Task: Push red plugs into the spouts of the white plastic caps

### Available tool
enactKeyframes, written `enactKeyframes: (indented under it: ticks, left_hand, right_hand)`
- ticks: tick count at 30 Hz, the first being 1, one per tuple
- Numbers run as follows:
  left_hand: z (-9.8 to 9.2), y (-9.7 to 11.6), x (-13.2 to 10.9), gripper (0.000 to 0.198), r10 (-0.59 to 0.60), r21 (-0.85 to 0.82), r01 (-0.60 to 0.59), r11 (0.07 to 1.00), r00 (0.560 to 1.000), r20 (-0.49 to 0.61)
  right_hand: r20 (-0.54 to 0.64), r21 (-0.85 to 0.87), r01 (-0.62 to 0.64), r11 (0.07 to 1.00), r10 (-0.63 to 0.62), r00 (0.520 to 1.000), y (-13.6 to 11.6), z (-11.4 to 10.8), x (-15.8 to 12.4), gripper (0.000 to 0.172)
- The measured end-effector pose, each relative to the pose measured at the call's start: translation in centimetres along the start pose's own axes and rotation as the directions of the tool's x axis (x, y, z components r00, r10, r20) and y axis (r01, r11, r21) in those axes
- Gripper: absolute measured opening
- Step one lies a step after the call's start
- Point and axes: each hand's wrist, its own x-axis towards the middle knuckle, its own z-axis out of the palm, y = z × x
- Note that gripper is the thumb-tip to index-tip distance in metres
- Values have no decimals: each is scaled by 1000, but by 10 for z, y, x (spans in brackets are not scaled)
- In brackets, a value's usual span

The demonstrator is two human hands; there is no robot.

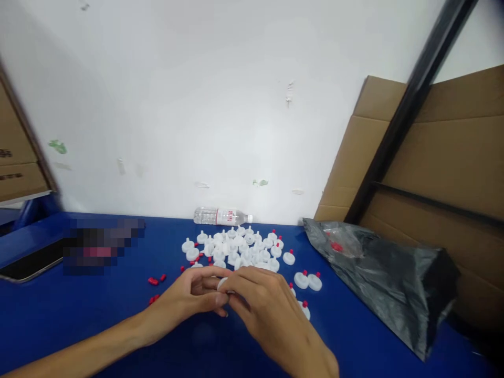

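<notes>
A white round plastic piece is held between my two hands, its edge showing and the rest covered by fingers. My left hand is closed on it from the left. From the right, my right hand pinches the same piece, with its back towards me. Just beyond the hands lies a heap of similar white discs with short nozzles. To the right are several white discs with red caps fitted on their nozzles. Loose small red caps lie left of the heap.
A clear plastic bottle lies against the wall. At right, a grey plastic bag carries a clear bag of red pieces. A phone rests on the blue table at left. Cardboard stands behind a dark post.
</notes>
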Motion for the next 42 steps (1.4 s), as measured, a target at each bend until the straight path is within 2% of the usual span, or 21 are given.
enactKeyframes:
  ticks: [3, 9, 17, 21, 27, 30, 33, 35, 38, 40, 42]
  left_hand:
    - [1, 2, -2, 57, 8, 23, -8, 1000, 1000, 4]
    - [5, 12, -6, 51, 27, -19, -26, 999, 998, 50]
    - [4, 1, -5, 53, 35, -37, -35, 999, 999, 20]
    - [3, -1, -7, 61, 44, -46, -43, 998, 999, 10]
    - [2, 0, -6, 59, 85, -22, -85, 996, 996, -15]
    - [6, 2, -6, 58, 120, 21, -119, 993, 992, -38]
    - [10, 3, -9, 54, 175, 193, -162, 968, 983, -53]
    - [11, 3, -11, 42, 241, 444, -196, 874, 970, -45]
    - [10, 0, -14, 29, 378, 780, -298, 550, 922, 86]
    - [10, -3, -16, 29, 410, 860, -372, 350, 886, 216]
    - [11, -5, -19, 32, 399, 881, -416, 225, 864, 306]
  right_hand:
    - [4, 27, -22, 999, 22, 1000, 0, 1, -1, 17]
    - [9, 86, 11, 996, -12, 1000, -2, 0, 0, 20]
    - [64, 67, 19, 998, -24, 998, -4, 0, 2, 23]
    - [64, 56, 75, 996, -78, 995, -8, -1, 3, 23]
    - [21, 52, 136, 989, -137, 990, -6, -2, 2, 23]
    - [-43, 21, 194, 981, -193, 980, -1, -3, 0, 22]
    - [-165, -46, 214, 976, -219, 962, 7, -11, -4, 18]
    - [-269, -111, 140, 984, -165, 949, 17, -22, -9, 17]
    - [-359, -199, -136, 971, 57, 932, 39, -43, -20, 21]
    - [-339, -217, -313, 925, 230, 913, 57, -58, -27, 26]
    - [-324, -217, -446, 868, 367, 872, 73, -71, -33, 29]
